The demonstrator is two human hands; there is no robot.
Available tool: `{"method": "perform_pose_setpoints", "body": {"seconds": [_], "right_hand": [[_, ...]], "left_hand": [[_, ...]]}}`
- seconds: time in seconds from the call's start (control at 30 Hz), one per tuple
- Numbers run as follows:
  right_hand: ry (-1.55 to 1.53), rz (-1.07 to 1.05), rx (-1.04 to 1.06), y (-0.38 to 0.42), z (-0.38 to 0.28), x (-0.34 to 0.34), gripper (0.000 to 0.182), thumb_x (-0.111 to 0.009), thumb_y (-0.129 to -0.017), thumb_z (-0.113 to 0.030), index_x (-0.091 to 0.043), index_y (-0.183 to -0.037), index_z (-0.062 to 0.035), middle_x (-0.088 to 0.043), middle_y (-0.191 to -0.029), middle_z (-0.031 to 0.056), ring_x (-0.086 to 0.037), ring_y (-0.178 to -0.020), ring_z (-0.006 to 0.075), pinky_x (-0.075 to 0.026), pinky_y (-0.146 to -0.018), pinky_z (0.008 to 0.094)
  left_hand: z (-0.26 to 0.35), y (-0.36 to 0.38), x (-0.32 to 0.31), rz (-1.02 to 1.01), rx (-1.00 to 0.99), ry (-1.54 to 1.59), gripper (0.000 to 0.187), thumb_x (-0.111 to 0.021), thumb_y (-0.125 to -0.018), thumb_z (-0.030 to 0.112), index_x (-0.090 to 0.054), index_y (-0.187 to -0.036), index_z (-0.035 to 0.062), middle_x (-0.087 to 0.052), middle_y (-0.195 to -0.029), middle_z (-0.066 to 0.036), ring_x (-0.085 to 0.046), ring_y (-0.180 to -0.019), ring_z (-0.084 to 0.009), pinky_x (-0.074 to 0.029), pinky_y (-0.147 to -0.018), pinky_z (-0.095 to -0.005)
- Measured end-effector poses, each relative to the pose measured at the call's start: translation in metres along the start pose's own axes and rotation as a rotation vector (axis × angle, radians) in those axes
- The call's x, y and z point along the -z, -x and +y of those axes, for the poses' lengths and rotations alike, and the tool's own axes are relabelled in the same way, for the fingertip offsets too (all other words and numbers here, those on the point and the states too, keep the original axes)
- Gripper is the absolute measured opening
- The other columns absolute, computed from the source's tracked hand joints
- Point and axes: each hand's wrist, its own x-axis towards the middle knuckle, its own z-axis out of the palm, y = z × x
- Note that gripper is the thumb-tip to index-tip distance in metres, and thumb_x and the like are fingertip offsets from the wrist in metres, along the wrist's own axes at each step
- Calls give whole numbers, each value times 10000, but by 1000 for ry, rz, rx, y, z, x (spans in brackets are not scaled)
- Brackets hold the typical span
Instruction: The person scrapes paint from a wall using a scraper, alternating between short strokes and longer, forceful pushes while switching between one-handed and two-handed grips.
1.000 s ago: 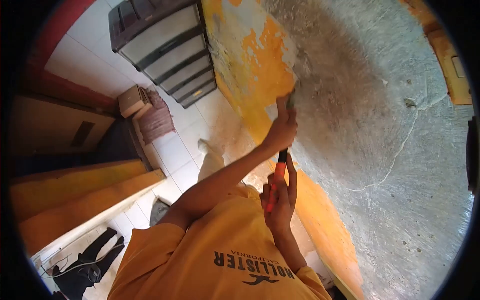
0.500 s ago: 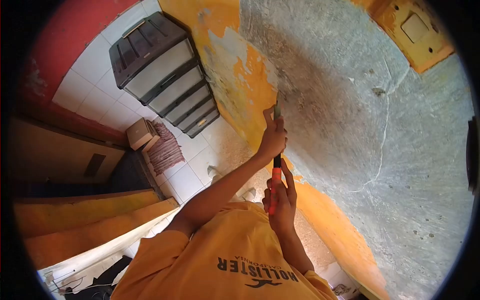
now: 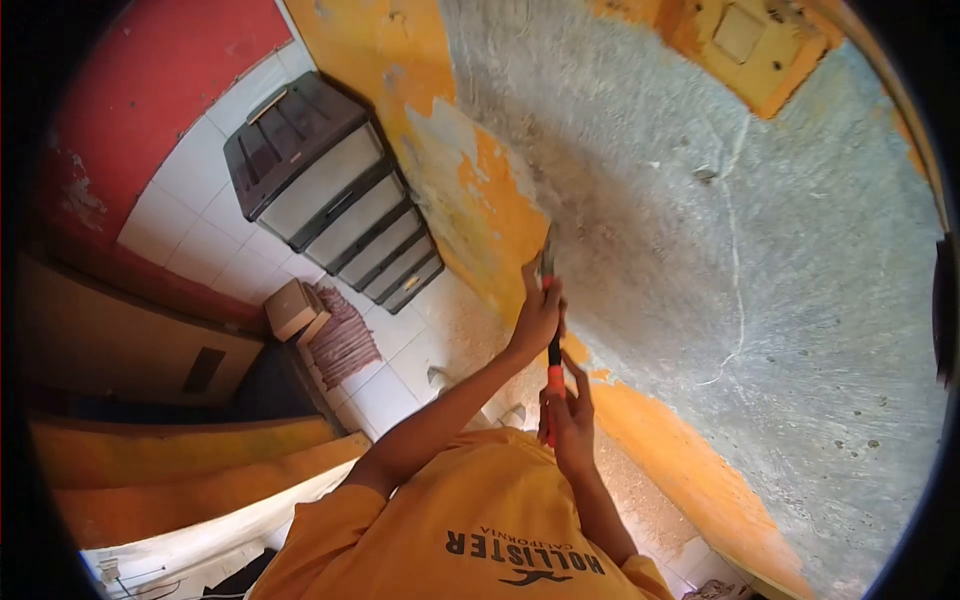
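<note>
Both hands grip a long scraper (image 3: 555,376) with a black and red handle. My left hand (image 3: 538,318) wraps its upper part, near the metal head. Lower down, my right hand (image 3: 573,422) closes around the red grip, its index finger stretched along the shaft. The narrow grey head points up and meets the wall (image 3: 640,260) at the border between bare grey plaster and flaking orange paint (image 3: 487,190). Seen nearly edge-on, the blade's full shape is hidden.
A dark plastic drawer unit (image 3: 330,185) stands against the tiled wall at upper left. Near it are a cardboard box (image 3: 295,308) and a reddish mat (image 3: 343,340) on white floor tiles. A yellow switch box (image 3: 745,45) juts from the wall at upper right.
Both hands and the scraper have moved slightly down the wall, away from its top. The camera view has shifted a little, and the hands still hold the tool.
</note>
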Motion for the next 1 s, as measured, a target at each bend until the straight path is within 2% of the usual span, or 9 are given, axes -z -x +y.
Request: {"method": "perform_pose_setpoints", "body": {"seconds": [0.17, 0.3, 0.47, 0.57, 0.63, 0.73, 0.77, 0.93, 1.0], "right_hand": [[163, 24, -132, 21, 31, 35, 514, -506, -1054, -157, -406, -1556, -111, -641, -852, 65, -496, -490, 66, -443, -453, 238], [133, 45, -18, 26, 22, 30, 484, -491, -1060, -147, -442, -1539, -89, -701, -841, 87, -530, -469, 64, -443, -453, 230], [312, 126, 140, 3, -4, 12, 461, -502, -1072, -167, -462, -1527, -106, -689, -821, 77, -516, -483, 49, -420, -435, 214], [358, 129, 203, 7, 11, 17, 457, -488, -1076, -169, -440, -1526, -108, -652, -809, 56, -509, -507, 42, -410, -436, 207], [268, 145, 138, 19, 21, 11, 453, -487, -1074, -167, -413, -1517, -109, -618, -797, 42, -493, -506, 40, -408, -437, 209], [127, 80, 128, 5, 11, 5, 411, -491, -1075, -172, -393, -1470, -116, -566, -801, 24, -461, -499, 39, -396, -432, 214], [72, 67, 88, -4, -1, 1, 397, -491, -1076, -173, -404, -1459, -118, -569, -807, 25, -459, -497, 41, -394, -431, 213], [27, 161, 137, 5, 13, -29, 365, -483, -1072, -157, -401, -1425, -112, -564, -807, 20, -434, -493, 43, -374, -422, 219], [65, 156, 86, 15, 20, -28, 382, -438, -1063, -97, -366, -1437, -105, -576, -892, 56, -459, -508, 58, -409, -446, 225]], "left_hand": [[-61, 38, 6, 74, 81, 107, 529, -465, -1106, 239, -166, -1542, 254, -517, -746, -47, -499, -500, -120, -483, -460, -277], [-50, 46, -21, 95, -23, 168, 587, -449, -1120, 257, -144, -1621, 283, -520, -790, -35, -468, -517, -83, -447, -461, -251], [8, 20, -30, -1, -98, 248, 514, -416, -1129, 326, -196, -1586, 242, -520, -773, -28, -403, -477, -66, -367, -426, -231], [-6, 26, -32, -8, -56, 180, 492, -410, -1130, 342, -213, -1568, 238, -522, -767, -33, -393, -470, -64, -353, -420, -230], [-9, 36, -33, -35, 6, 80, 456, -408, -1130, 318, -231, -1545, 255, -509, -755, -29, -382, -484, -68, -339, -433, -231], [-6, 18, -28, 42, 37, 251, 499, -428, -1120, 356, -211, -1559, 262, -441, -696, 10, -401, -503, -73, -352, -437, -240], [1, 6, -26, 128, 82, 319, 425, -452, -1110, 378, -282, -1486, 280, -416, -703, 19, -403, -522, -75, -340, -437, -246], [13, 15, -10, 7, 122, 248, 376, -435, -1118, 302, -303, -1469, 327, -405, -711, 19, -347, -497, -70, -300, -434, -240], [4, 28, -10, -82, 178, 238, 374, -430, -1119, 290, -304, -1468, 337, -404, -713, 19, -337, -493, -68, -286, -423, -239]]}}
